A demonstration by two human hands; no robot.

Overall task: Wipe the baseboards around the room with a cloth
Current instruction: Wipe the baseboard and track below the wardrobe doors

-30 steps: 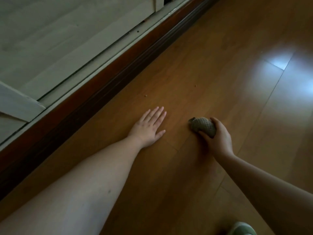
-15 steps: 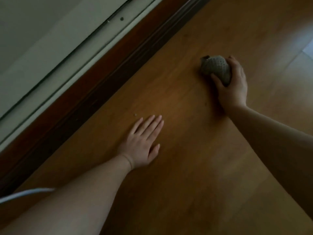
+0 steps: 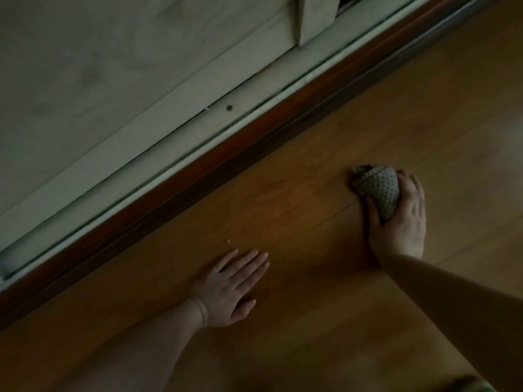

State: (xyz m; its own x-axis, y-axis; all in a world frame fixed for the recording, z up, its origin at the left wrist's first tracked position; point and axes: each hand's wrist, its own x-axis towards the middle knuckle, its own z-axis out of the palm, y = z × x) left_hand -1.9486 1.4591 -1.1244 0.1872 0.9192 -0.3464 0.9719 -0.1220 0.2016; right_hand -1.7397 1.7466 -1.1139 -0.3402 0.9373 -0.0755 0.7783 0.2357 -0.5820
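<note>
The right hand (image 3: 402,219) has a full grip on the cloth (image 3: 377,190), thumb on its near side and fingers wrapped over the far side, so the wad bulges out ahead of the knuckles. The cloth is grey-green, balled up, with a dimpled waffle weave; it sits low at the floor (image 3: 311,210), apart from the baseboard (image 3: 215,165). The left hand (image 3: 229,290) holds nothing: it lies flat, fingers straight and together, pressed palm-down on the floor as a prop.

The floor is smooth, warm-brown planks with faint seams and a small pale crumb (image 3: 226,241) ahead of the left fingertips. The baseboard is a dark reddish-brown moulded strip running diagonally, topped by a pale painted frame (image 3: 158,128).

No wiping is under way in this view: the cloth is not touching the baseboard. Whether this stretch is already clean cannot be told in the dim light.
</note>
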